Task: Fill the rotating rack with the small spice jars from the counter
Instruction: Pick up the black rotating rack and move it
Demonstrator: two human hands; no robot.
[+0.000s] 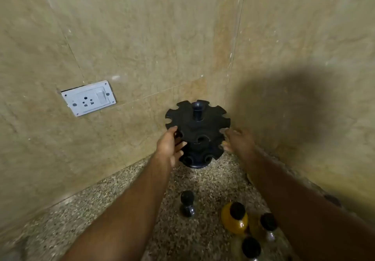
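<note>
Two hands bracket the empty rotating rack (pixel 197 130) in the bench (pixel 121 199) corner, left hand (pixel 172 145) gripping a tier edge, right hand (pixel 237 141) spread loosely at the opposite rim, likely steadying it before the nearby spice jars (pixel 234 218) go in.

Left hand (pixel 169 146), right hand (pixel 238 142), bare forearms (pixel 129 210)

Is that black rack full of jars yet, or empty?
Empty, on the sides visible: the rack has bare notches, and the jars stand on the counter.
</note>
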